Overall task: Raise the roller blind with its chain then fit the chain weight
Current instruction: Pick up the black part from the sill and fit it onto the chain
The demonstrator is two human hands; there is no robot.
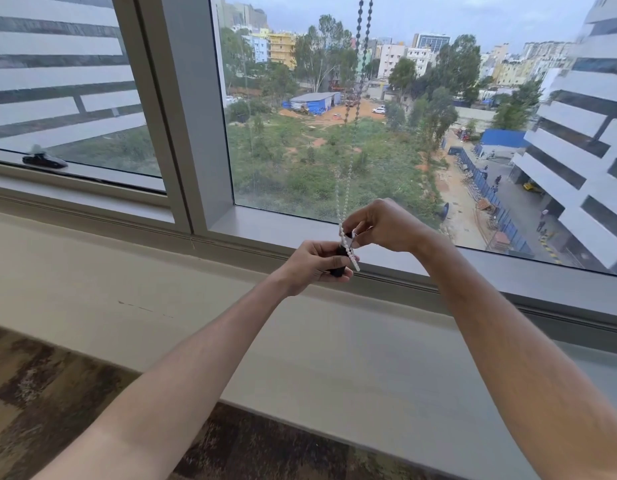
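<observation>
1. Far left of the window sill (pixel 92 244), a black handle (pixel 44 161) sits on the sash frame.
2. Just above the sill's inner edge, my left hand (pixel 312 265) is closed around the chain weight (pixel 340 259), a dark, upright, stubby piece.
3. The bead chain (pixel 352 140) hangs in two strands from above the sill; its beads look dark against the sky and white near my hands, looping across the weight's top.
4. Right of the weight, my right hand (pixel 383 225) pinches the chain at the weight's top, fingertips together.
</observation>
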